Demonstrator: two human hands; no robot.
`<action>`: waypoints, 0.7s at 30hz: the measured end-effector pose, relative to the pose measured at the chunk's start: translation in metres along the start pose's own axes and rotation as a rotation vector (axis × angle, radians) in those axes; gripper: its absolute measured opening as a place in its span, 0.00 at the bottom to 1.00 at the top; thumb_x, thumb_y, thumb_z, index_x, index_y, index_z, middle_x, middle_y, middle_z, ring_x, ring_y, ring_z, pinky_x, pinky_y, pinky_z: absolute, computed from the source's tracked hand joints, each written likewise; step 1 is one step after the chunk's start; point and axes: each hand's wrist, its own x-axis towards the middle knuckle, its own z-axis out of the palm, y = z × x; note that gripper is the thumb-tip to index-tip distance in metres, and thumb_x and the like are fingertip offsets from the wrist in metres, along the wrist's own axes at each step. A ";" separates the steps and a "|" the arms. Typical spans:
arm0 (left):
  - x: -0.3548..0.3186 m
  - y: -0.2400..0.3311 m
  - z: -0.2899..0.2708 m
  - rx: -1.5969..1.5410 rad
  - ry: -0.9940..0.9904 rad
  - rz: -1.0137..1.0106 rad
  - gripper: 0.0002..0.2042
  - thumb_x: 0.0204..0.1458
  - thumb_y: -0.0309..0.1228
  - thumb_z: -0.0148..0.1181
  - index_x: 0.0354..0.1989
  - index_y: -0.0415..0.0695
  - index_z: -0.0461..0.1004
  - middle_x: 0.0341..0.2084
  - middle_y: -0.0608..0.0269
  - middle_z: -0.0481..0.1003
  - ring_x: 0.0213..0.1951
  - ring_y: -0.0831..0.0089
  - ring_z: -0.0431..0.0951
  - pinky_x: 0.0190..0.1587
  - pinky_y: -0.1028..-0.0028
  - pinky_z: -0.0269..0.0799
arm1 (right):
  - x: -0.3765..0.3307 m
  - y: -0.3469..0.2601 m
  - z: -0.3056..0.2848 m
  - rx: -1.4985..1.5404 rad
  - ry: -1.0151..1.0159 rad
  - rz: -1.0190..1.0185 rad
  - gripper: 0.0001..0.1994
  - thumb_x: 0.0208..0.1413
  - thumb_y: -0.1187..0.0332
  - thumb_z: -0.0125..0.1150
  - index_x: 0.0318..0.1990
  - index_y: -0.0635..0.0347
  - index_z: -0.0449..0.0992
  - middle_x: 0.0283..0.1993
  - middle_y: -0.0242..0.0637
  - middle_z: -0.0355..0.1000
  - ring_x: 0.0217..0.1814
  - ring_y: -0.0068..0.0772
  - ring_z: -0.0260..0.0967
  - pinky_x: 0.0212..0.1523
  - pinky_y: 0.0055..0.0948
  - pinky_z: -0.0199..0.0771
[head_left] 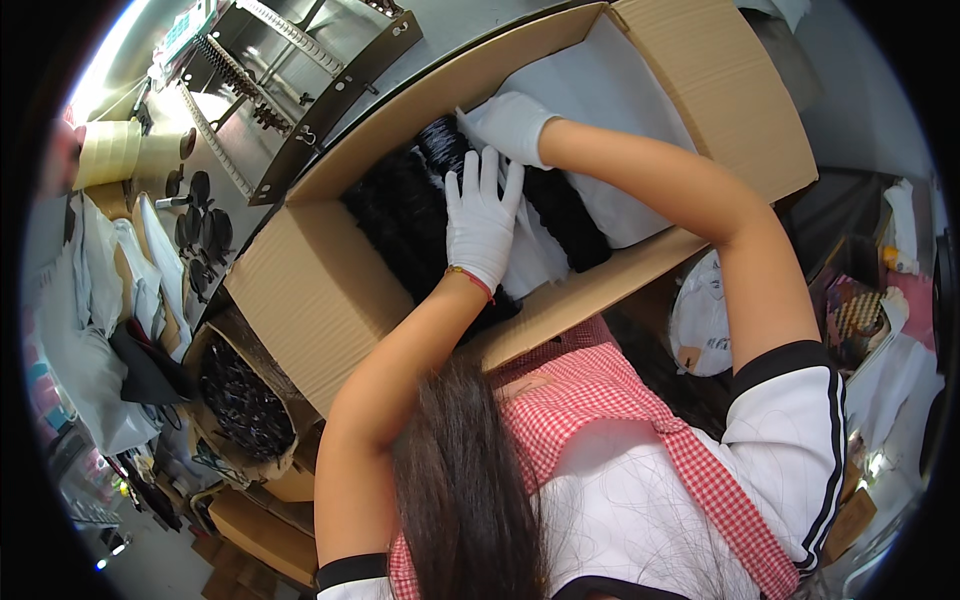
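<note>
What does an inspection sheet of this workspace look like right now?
Surface: grey worktop behind the box, partly hidden.
Job's things: open cardboard box holding black fibrous bundles and white sheets.
Clutter: metal rack, pale yellow roll, carton of dark material.
Hands: left hand gloved, fingers spread over the bundles; right hand gloved, inside the box, grip unclear.
Cables: nothing clearly seen.
Surroundings: bright light upper left.

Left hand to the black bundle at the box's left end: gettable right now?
Likely yes: the left hand is right by the black bundle, the box is open above it, and the right hand sits farther right, out of the way.
</note>
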 end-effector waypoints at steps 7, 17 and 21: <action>-0.005 0.002 0.001 -0.059 0.037 -0.119 0.28 0.52 0.27 0.54 0.64 0.39 0.59 0.64 0.47 0.59 0.66 0.51 0.58 0.66 0.49 0.54 | -0.053 0.001 0.016 0.086 0.055 -0.144 0.14 0.57 0.64 0.57 0.48 0.58 0.77 0.39 0.44 0.79 0.44 0.46 0.76 0.53 0.42 0.70; -0.008 0.005 0.002 -0.007 -0.026 -0.170 0.30 0.53 0.29 0.54 0.66 0.39 0.58 0.66 0.49 0.58 0.68 0.54 0.57 0.67 0.47 0.53 | -0.067 -0.014 0.022 -0.218 0.194 -0.009 0.18 0.59 0.57 0.57 0.48 0.61 0.81 0.46 0.42 0.77 0.59 0.44 0.67 0.65 0.43 0.56; -0.005 0.000 -0.024 -0.142 -0.206 -0.233 0.37 0.49 0.28 0.57 0.70 0.35 0.52 0.70 0.43 0.52 0.71 0.48 0.51 0.70 0.45 0.46 | -0.073 -0.025 -0.034 -0.189 0.037 0.113 0.18 0.59 0.58 0.57 0.49 0.59 0.81 0.44 0.41 0.77 0.62 0.43 0.63 0.63 0.46 0.57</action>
